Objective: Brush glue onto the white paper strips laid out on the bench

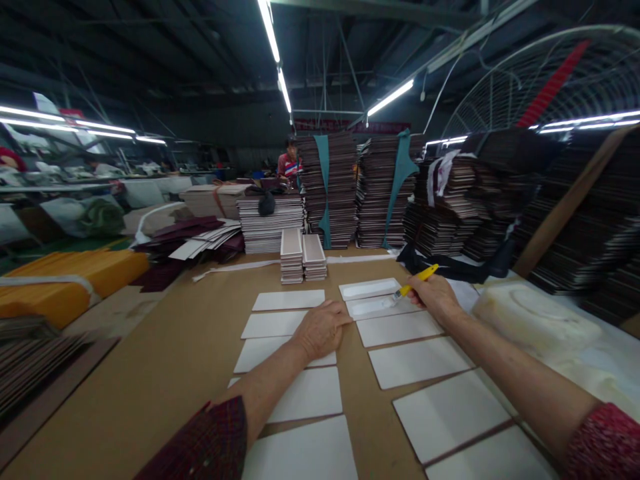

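Observation:
My right hand (427,293) is closed round the yellow handle of a paintbrush (420,279). Its bristles touch a white board (373,307), second from the far end of the right column, where a wet, glossy coat shows. The farthest board (370,288) in that column has a similar shiny patch. My left hand (323,330) has its fingers bent together, with the tips at the left edge of the board under the brush. Below my left hand and forearm, white boards (313,393) of the left column are partly hidden.
Brown sheeting (165,373) covers the table. Two small stacks of panels (292,257) stand beyond the boards, before tall dark stacks (330,190). At right lies a whitish plastic-covered container (535,320); a large fan (550,87) rises behind. An orange bundle (75,277) lies left. A person (289,163) is at the back.

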A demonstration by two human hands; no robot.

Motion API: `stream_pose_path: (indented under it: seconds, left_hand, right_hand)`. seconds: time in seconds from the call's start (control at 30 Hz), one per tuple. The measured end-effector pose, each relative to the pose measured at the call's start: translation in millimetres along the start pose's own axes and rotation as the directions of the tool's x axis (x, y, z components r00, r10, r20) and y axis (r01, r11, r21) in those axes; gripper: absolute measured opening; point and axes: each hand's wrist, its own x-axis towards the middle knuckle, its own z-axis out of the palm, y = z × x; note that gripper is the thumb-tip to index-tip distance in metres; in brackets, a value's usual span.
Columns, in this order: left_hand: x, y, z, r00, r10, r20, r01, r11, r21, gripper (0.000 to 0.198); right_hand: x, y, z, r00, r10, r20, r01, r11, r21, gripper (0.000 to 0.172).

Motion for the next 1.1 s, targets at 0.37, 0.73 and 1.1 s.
stream_pose_path:
  seconds: [0.37,0.73,1.1]
  left_hand:
    - [1.2,-0.7,0.5,1.000,0.014,-0.020,-0.014,1.000,-0.004,0.041]
    - [0.2,-2.1,3.8,1.000,0.012,-0.025,-0.012,1.000,0.013,0.037]
    - [-2.7,20.3,-22.8,0.997,0.010,0.071,-0.014,0.998,0.056,0.029]
  right_hand:
    - [13.2,3.2,-34.3,0.992,-0.053,-0.111,0.014,0.947,-0.322,0.041]
    - [-12.5,-0.5,-45.4,0.978,-0.046,-0.201,0.025,0.994,-0.105,0.040]
    - [-82.6,-9.1,-9.9,0.996,0.051,0.076,-0.072,0.949,0.306,0.023]
